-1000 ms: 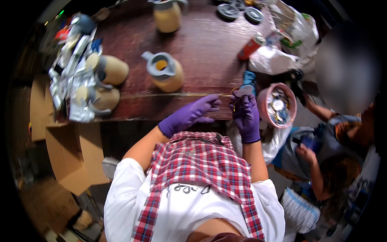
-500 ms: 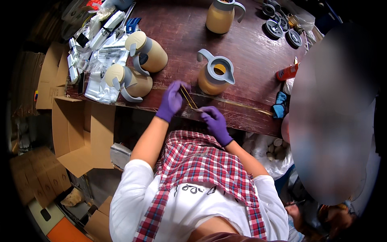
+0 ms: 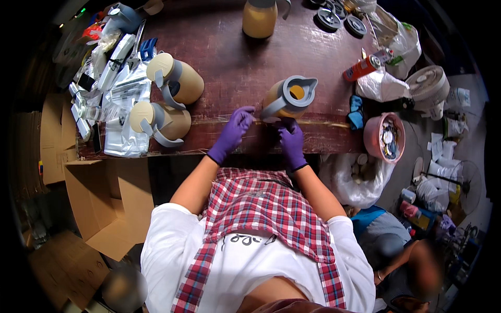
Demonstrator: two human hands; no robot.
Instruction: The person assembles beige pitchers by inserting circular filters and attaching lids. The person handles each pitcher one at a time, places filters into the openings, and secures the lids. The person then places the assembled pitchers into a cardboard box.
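Observation:
A beige jug with a grey collar and spout (image 3: 296, 99) stands lidless near the table's front edge, its grey handle pointing toward me. Just below that handle is my right hand (image 3: 292, 145), purple-gloved, fingers bent together; whether it touches the jug I cannot tell. My left hand (image 3: 229, 136), in a matching glove, hovers left of the handle with its fingers curled together. Whatever lies between the fingers of either hand is too small or hidden. Two lidded beige jugs (image 3: 187, 83) (image 3: 172, 123) stand to the left.
Another beige jug (image 3: 259, 20) stands at the back. Plastic bags (image 3: 125, 128) cover the table's left end. On the right are grey round lids (image 3: 329, 20), a red can (image 3: 361, 68), a blue cloth (image 3: 355, 112) and a pink bucket (image 3: 399, 148). An open carton (image 3: 107, 208) sits below left.
The near jug has turned, bringing its handle round toward me. My right hand has moved up to the handle. The thin yellow loop between my hands no longer shows. The view has shifted.

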